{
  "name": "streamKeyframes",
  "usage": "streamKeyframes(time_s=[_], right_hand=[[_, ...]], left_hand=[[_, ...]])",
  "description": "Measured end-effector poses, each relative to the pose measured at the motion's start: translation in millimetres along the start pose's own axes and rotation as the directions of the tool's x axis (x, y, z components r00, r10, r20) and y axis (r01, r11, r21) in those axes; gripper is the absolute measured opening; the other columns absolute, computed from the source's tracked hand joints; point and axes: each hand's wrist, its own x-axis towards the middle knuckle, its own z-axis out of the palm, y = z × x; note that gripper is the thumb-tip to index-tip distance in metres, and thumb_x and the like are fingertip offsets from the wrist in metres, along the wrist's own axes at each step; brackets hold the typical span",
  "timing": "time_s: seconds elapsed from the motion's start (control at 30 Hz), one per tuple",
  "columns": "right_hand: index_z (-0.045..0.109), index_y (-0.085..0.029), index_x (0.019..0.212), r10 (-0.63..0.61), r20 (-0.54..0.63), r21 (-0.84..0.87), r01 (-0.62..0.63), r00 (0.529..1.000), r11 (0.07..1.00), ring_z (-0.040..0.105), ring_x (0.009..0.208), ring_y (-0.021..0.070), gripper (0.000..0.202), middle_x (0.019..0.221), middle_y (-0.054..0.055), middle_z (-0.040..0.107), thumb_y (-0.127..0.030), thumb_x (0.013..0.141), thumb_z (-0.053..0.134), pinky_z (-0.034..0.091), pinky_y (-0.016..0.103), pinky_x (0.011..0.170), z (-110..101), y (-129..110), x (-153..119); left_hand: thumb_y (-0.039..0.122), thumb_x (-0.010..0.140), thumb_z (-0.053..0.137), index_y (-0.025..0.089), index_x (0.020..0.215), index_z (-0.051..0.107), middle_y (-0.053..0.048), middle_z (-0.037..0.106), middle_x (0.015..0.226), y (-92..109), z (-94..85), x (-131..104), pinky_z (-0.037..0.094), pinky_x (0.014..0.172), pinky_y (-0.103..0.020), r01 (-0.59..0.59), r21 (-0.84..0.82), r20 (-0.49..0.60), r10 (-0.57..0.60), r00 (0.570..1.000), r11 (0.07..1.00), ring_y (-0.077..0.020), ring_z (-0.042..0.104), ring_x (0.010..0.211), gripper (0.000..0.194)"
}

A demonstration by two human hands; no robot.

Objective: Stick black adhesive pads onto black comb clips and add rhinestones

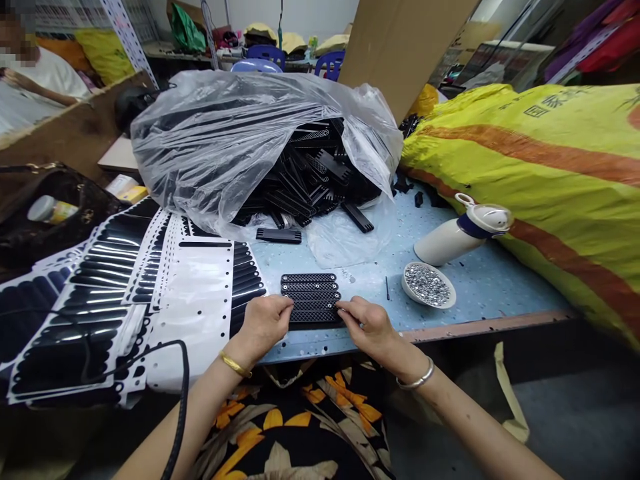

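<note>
Several black mesh-patterned strips (311, 288) lie side by side in front of me, with small silver dots near some of their ends. My left hand (265, 323) is closed in a pinch at their left ends. At the right ends, my right hand (369, 328) pinches too, thumb and forefinger together close to a silver dot. What either hand holds, if anything, is too small or hidden to make out. To the right stands a white bowl (443, 301) of small shiny silver pieces, with a thin dark stick (387, 288) beside it.
Behind the strips, a clear plastic bag (200, 140) spills black slotted pieces (300, 180). A white bottle (450, 235) leans near a large yellow sack (550, 147). Black-and-white die-cut sheets (203, 293) cover the left side, crossed by a black cable (184, 380). Another person (55, 73) sits far left.
</note>
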Motion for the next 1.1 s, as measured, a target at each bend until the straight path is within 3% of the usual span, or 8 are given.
streamKeyframes(time_s=[0.13,0.23,0.4,0.6,0.83,1.1], right_hand=[[0.066,-0.014,0.112,-0.048,-0.006,-0.028,0.048,0.999,0.998,0.054,0.057,0.0131,0.028,0.069,0.003,0.058,-0.012,0.096,0.043,0.046,0.025,0.056,2,-1,-8],[0.06,-0.013,0.122,-0.106,0.042,-0.074,0.109,0.994,0.991,0.051,0.059,0.0138,0.033,0.069,0.002,0.054,-0.01,0.096,0.041,0.046,0.026,0.058,4,0,-12],[0.059,-0.011,0.126,-0.159,0.173,-0.219,0.195,0.972,0.956,0.049,0.062,0.0154,0.045,0.072,0.003,0.054,0.0,0.086,0.041,0.043,0.027,0.058,1,-2,-16],[0.059,-0.008,0.126,-0.186,0.229,-0.331,0.256,0.955,0.908,0.047,0.061,0.0161,0.055,0.072,0.005,0.056,0.006,0.076,0.039,0.041,0.028,0.057,-7,-5,-14],[0.061,-0.006,0.121,-0.193,0.191,-0.338,0.25,0.962,0.907,0.048,0.057,0.0159,0.051,0.067,0.004,0.055,0.006,0.077,0.039,0.039,0.028,0.053,-10,6,-19],[0.059,-0.002,0.125,-0.175,0.31,-0.263,0.261,0.935,0.929,0.055,0.055,0.0165,0.053,0.067,0.006,0.064,0.005,0.078,0.035,0.043,0.028,0.053,-19,3,-12]], left_hand=[[0.011,0.079,0.061,0.021,0.08,0.075,-0.001,0.078,0.079,-3,4.5,1,0.053,0.067,-0.025,0.061,-0.129,-0.064,-0.07,0.995,0.99,-0.0156,0.071,0.069,0.017],[0.01,0.081,0.06,0.02,0.082,0.074,-0.001,0.078,0.079,-6,5.7,1,0.054,0.065,-0.024,-0.008,-0.121,-0.089,-0.002,0.996,0.993,-0.0154,0.071,0.069,0.017],[0.01,0.087,0.05,0.016,0.094,0.072,-0.006,0.074,0.075,-9,5.6,-8,0.054,0.062,-0.027,-0.262,0.17,-0.076,0.278,0.958,0.95,-0.0167,0.069,0.066,0.024],[0.001,0.08,0.041,0.006,0.11,0.066,-0.005,0.062,0.06,-12,5.2,-22,0.048,0.049,-0.03,-0.401,0.415,-0.028,0.452,0.891,0.817,-0.0178,0.057,0.051,0.039],[-0.002,0.071,0.042,0.003,0.121,0.059,-0.004,0.06,0.065,-14,2.5,-29,0.048,0.051,-0.032,-0.442,0.472,0.076,0.464,0.882,0.763,-0.0187,0.057,0.055,0.053],[-0.001,0.068,0.042,0.0,0.13,0.052,-0.006,0.061,0.071,-6,-2.7,-31,0.05,0.056,-0.034,-0.444,0.502,0.231,0.38,0.896,0.742,-0.0203,0.057,0.062,0.062]])
